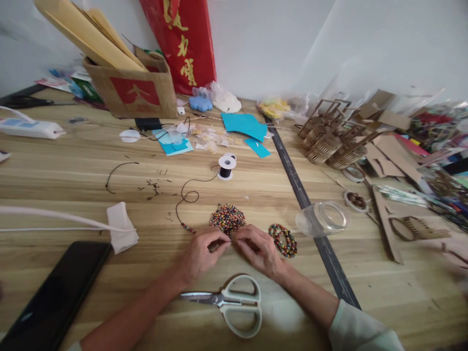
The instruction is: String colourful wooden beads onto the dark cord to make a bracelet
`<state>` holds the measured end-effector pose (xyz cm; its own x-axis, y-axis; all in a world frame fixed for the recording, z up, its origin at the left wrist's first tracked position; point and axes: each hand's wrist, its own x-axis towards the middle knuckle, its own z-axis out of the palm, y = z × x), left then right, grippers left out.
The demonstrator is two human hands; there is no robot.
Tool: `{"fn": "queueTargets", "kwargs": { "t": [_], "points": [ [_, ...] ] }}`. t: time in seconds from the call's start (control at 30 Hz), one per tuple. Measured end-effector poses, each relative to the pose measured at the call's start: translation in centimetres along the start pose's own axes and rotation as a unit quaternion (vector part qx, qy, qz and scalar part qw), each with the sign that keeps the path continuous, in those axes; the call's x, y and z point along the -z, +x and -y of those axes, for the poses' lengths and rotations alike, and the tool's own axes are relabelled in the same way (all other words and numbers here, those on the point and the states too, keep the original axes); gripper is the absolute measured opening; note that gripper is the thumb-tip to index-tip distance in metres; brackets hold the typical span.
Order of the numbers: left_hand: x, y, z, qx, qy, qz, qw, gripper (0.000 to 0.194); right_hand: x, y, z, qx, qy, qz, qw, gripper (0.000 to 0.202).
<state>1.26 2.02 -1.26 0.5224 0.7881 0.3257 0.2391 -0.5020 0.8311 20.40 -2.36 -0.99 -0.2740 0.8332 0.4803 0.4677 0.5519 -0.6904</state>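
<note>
My left hand (204, 252) pinches the dark cord (178, 212) near its end, just in front of a pile of multicoloured beads (227, 218). Several beads are threaded on the cord left of that hand, and it loops back to a white spool (225, 167) of black cord. Fingertips of my right hand (259, 247) are pinched together close by, at the near edge of the pile; what they hold is too small to make out. Finished-looking beaded bracelets (283, 240) lie right of my right hand. Scissors (234, 300) with pale handles rest below both hands, blades pointing left.
A clear jar (323, 218) lies on its side at the right, near a dark strip (292, 175). The phone (58, 292) and a charger (122, 228) are at left. Farther back stand a cardboard box (131, 92), blue paper (244, 126) and small wooden baskets (325, 141).
</note>
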Motion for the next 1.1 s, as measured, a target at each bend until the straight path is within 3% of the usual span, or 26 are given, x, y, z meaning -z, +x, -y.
{"fn": "queueTargets", "kwargs": {
  "t": [0.27, 1.1],
  "points": [
    [0.13, 0.08, -0.16, -0.026, 0.011, 0.006, 1.000, 0.010, 0.02, 0.29, 0.25, -0.033, 0.043, 0.012, 0.998, 0.008],
    [0.09, 0.18, -0.47, -0.031, 0.035, 0.027, 0.999, 0.013, 0.14, 0.04, -0.06, -0.016, 0.040, 0.026, 0.999, 0.010]
  ]
}}
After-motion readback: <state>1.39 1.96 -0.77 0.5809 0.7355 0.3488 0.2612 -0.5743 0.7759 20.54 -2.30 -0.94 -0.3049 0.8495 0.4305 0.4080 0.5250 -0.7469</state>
